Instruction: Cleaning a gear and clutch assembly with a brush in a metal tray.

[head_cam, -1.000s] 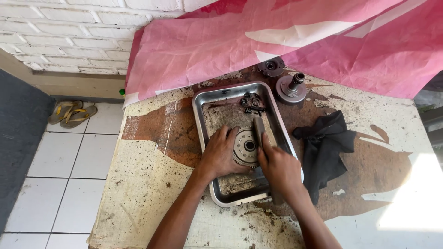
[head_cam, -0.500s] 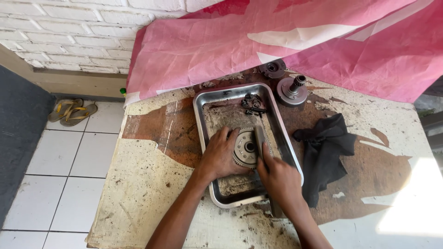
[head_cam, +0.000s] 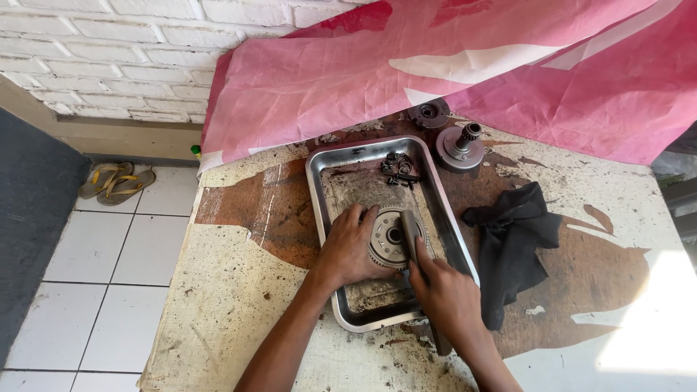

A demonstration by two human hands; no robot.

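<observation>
A round metal clutch part point(head_cam: 392, 237) lies in a steel tray point(head_cam: 323, 190) on a stained worktable point(head_cam: 218, 305). The left hand point(head_cam: 350, 247) stays pressed on its rim; the right hand point(head_cam: 444, 294), gripping a brush point(head_cam: 411, 234), has drawn slightly lower than a half-second before. Two more metal parts point(head_cam: 459, 147) sit beyond the tray, one black rag point(head_cam: 512, 243) beside it, two sandals point(head_cam: 116, 181) on the floor.

Both forearms reach up from the lower edge of the view and converge over the metal tray point(head_cam: 319, 190). The left hand point(head_cam: 348, 247) lies palm down inside the tray, fingers spread and pressing. The right hand point(head_cam: 444, 294) sits at the tray's near right corner, fingers curled in a grip.
</observation>
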